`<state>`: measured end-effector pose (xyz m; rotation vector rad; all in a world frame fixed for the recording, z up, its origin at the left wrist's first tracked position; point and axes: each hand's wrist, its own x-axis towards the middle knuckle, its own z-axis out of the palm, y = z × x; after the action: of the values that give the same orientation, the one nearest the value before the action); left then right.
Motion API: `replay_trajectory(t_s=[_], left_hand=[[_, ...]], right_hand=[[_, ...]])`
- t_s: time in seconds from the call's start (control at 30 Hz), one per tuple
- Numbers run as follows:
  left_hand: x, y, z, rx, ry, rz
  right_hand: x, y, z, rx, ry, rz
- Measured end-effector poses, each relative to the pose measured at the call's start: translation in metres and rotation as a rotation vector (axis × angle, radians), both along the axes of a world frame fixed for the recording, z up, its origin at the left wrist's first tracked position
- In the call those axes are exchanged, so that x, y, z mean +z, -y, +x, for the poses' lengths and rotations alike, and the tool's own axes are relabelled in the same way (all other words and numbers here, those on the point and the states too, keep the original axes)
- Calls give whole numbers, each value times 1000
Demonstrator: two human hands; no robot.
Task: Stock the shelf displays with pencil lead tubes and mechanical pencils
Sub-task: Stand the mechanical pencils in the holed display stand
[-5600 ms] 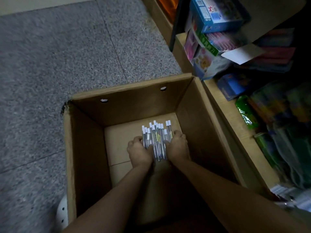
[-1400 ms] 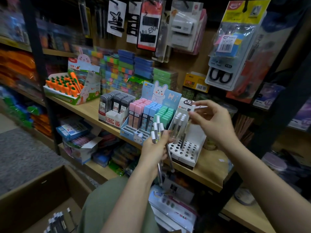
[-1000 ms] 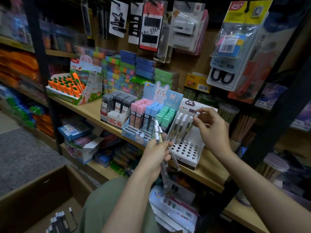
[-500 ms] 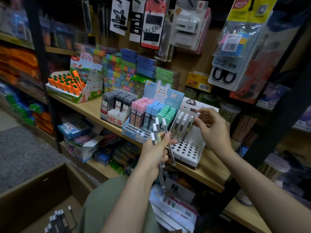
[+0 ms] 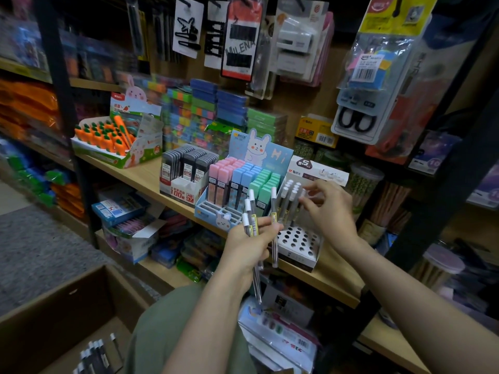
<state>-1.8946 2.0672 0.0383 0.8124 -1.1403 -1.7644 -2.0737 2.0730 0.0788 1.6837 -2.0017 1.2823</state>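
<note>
A few mechanical pencils (image 5: 290, 197) stand in the perforated display (image 5: 298, 242), most holes empty; left hand (image 5: 247, 245) grasps several more; right hand (image 5: 330, 209), fingers loose, holds nothing.

A stationery shop aisle, seen from where I crouch at its shelving.

Above my hands hang carded hair clips (image 5: 186, 25) and bagged scissors (image 5: 356, 121) with barcode labels; just beyond my fingers, retail display boxes of lead tubes (image 5: 229, 182) and carrot-shaped items (image 5: 108, 136) stand on a wooden shelf (image 5: 140, 174). Below and left of my arms sits an open cardboard carton (image 5: 67, 306) of stock.
</note>
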Motion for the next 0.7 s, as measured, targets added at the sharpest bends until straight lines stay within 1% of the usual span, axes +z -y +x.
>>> replay_trajectory(t_s=[0.17,0.27,0.33,0.4,0.47,0.53,0.6,0.67,0.7], left_hand=[[0,-1,0,20,3,35],[0,-1,0,17,3,36],[1,-1,0,6,10,27],[3,-2,-1,-1,25,19],[4,-3,-2,-12,34,11],[4,-5,-3,-38,55,-7],[4,-6,-3,-63,78,-17],[2,-4,-2,-53,64,28],[2,-3,-3,-36,49,66]], right_hand=[[1,-4,1,7,-47,-3],[6,-12,5,78,-31,-55],[12,-18,11,193,65,-34],[17,-23,18,335,187,67],[19,-26,23,407,222,139],[19,-29,26,426,247,168],[20,-31,25,441,339,157],[25,-34,18,431,439,86],[28,-35,13,404,455,36]])
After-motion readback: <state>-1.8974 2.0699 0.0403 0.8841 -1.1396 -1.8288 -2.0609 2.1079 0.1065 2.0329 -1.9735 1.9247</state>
